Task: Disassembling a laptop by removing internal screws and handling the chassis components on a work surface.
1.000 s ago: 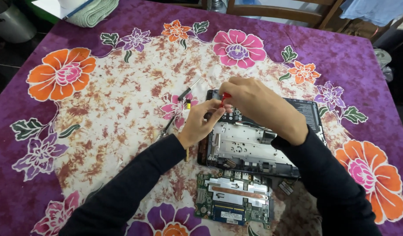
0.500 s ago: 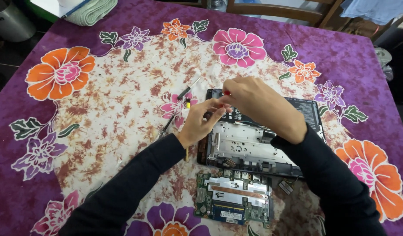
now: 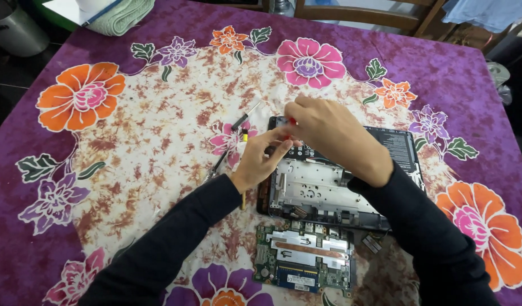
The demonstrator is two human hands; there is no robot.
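Below, opened laptop shell (image 3: 317, 190) holds battery (image 3: 399, 147); both hands' (image 3: 329, 133) grip pinching red-handled screwdriver (image 3: 292, 121).

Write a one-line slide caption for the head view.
Both hands meet over an opened laptop base; circuit board lies beside.

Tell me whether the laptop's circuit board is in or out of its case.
Out: the green circuit board lies on the tablecloth, just beside the opened laptop case.

red tool (image 3: 292, 121) mostly hidden by right hand (image 3: 329, 139), chair (image 3: 363, 14) cut off
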